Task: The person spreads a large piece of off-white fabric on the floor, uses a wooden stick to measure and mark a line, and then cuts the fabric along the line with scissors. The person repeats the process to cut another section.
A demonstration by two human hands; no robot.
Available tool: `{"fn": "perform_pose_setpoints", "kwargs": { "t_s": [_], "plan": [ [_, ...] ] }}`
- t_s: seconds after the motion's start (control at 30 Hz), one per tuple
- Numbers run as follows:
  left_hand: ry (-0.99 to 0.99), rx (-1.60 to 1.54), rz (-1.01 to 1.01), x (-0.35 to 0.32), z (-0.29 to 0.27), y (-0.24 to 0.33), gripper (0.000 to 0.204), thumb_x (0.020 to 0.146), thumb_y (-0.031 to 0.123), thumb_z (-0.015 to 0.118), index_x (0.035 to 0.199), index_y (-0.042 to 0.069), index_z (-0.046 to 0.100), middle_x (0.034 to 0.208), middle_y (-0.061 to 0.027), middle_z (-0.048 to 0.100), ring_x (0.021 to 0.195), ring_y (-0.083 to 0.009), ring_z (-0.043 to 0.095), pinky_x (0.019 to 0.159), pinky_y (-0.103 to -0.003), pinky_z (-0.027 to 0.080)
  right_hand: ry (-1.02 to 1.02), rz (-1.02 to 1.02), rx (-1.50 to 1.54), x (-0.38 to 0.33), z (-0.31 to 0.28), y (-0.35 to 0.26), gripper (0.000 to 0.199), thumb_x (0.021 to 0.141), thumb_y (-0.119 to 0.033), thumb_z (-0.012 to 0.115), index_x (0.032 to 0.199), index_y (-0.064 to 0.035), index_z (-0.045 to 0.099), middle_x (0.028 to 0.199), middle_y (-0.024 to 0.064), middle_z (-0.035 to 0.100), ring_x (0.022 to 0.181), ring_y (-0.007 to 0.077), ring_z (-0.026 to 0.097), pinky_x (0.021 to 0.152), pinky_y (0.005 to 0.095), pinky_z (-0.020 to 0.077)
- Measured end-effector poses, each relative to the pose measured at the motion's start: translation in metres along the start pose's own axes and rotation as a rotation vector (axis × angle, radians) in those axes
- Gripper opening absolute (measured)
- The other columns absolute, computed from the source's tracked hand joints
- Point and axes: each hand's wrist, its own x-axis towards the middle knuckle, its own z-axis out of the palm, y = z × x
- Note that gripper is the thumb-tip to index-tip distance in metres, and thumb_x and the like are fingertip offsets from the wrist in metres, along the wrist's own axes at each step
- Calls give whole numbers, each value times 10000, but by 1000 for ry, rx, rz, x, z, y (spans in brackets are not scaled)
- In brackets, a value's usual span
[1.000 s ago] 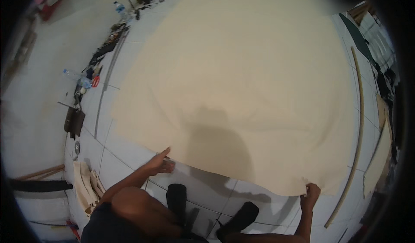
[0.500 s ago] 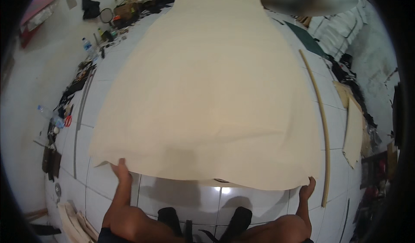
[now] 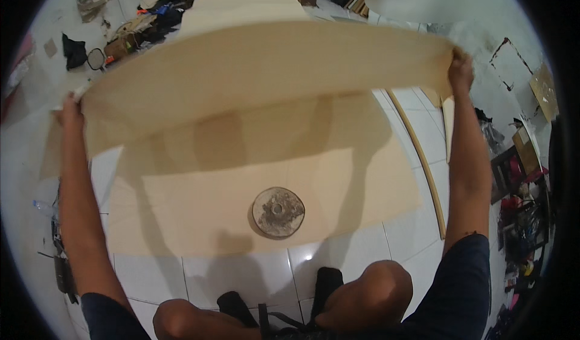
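Note:
A large beige sheet (image 3: 266, 62) is raised off the floor and arches between my two hands, blurred by motion. My left hand (image 3: 72, 111) grips one corner at the far left. At the upper right, my right hand (image 3: 461, 74) is closed on the opposite corner. Below the raised sheet, a second beige sheet (image 3: 193, 213) lies flat on the floor. On it rests a round, stained disc (image 3: 278, 213) with a small hole in its middle, near the sheet's front edge. The shadows of my arms fall across the lower sheet.
White floor tiles (image 3: 235, 273) show in front of my feet. A long wooden strip (image 3: 417, 146) lies along the right side. Piled clutter (image 3: 522, 201) lines the right wall, and more bags and boxes (image 3: 124, 45) stand at the far left.
Both hands have lifted the sheet's near edge up and away from me. The lower sheet and the round disc, largely covered before, now show.

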Motion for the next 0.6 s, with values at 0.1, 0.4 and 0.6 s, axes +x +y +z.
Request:
{"fn": "perform_pose_setpoints", "kwargs": {
  "t_s": [0.1,0.4,0.6],
  "plan": [
    [-157,13,112,16,-37,60,285,877,71,613,1134,-36,547,1061,-147,622,970,-237,629,850,-325,525,210,-210,161,-18,-30,10,356,947,-393,485,1107,-100,608,1067,148,632,1013,358,603,853,423,458],
    [48,113,-372,-324,-149,-120,533,867,32,619,1348,8,391,1280,-155,520,1115,-268,565,944,-370,486,-552,-1,103,-339,-37,164,468,800,105,436,1225,-86,480,1145,200,616,1065,427,580,847,464,477],
    [120,245,-565,-423,-173,-175,588,863,5,594,1385,11,325,1277,-163,511,1115,-290,558,914,-409,502,-695,-83,25,-382,-33,171,402,804,92,508,1177,-54,532,1123,173,622,1064,397,575,909,447,450]
  ]
}}
